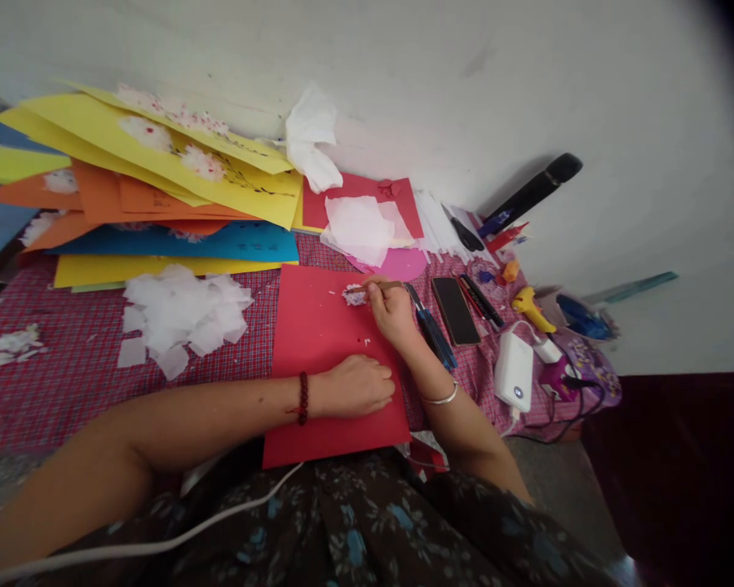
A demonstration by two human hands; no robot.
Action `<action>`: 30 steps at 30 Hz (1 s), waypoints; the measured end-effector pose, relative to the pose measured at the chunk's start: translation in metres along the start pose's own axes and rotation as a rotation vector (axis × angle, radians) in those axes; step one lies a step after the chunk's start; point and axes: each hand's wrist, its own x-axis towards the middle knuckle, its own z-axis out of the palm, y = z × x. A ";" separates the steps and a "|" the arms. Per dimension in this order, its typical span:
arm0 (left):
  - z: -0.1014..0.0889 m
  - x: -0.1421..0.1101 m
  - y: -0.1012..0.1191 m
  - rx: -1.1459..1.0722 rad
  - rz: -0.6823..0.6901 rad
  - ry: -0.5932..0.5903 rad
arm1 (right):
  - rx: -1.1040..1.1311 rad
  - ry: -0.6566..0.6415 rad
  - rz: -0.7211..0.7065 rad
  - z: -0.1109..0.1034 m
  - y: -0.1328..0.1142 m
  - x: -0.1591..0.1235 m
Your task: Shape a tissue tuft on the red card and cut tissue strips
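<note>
A sheet of red paper (pixel 318 326) lies in front of me, reaching past the table's near edge. My right hand (pixel 392 310) pinches a thin brown pencil-like stick (pixel 376 287), whose tip points left. That tip is at a small ruffled white paper flower (pixel 354 295) with dark flecks, on the upper part of the sheet. On the lower right of the sheet rests my left hand (pixel 358 386), knuckles up and fingers curled in. Its palm is hidden. Small white and dark red bits dot the paper.
Left is a heap of white tissue squares (pixel 187 314); behind it, stacked yellow cards (pixel 152 155) with paper flowers. To the right are a blue-handled tool (pixel 434 330), a phone (pixel 456 311), pens (pixel 482 300), a yellow glue gun (pixel 532 308) and a white power bank (pixel 514 371). A wall stands behind.
</note>
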 end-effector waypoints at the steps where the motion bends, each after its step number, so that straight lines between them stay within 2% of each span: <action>1: 0.000 0.000 0.000 0.001 -0.002 -0.001 | -0.005 -0.007 -0.004 0.000 -0.001 0.000; 5: 0.002 0.000 -0.001 -0.003 -0.001 -0.001 | -0.003 0.035 0.029 0.000 -0.001 0.001; 10: 0.003 0.001 -0.001 0.002 -0.004 0.005 | 0.000 0.006 0.001 0.000 0.001 0.002; 16: 0.001 0.001 0.000 0.012 0.000 -0.006 | 0.099 0.168 0.064 -0.006 0.010 0.003; 24: 0.000 0.000 0.000 0.017 -0.002 -0.034 | 0.050 0.052 0.037 -0.002 0.014 0.004; 30: -0.002 0.001 0.000 0.015 -0.001 -0.039 | 0.054 0.090 0.035 -0.003 0.011 0.005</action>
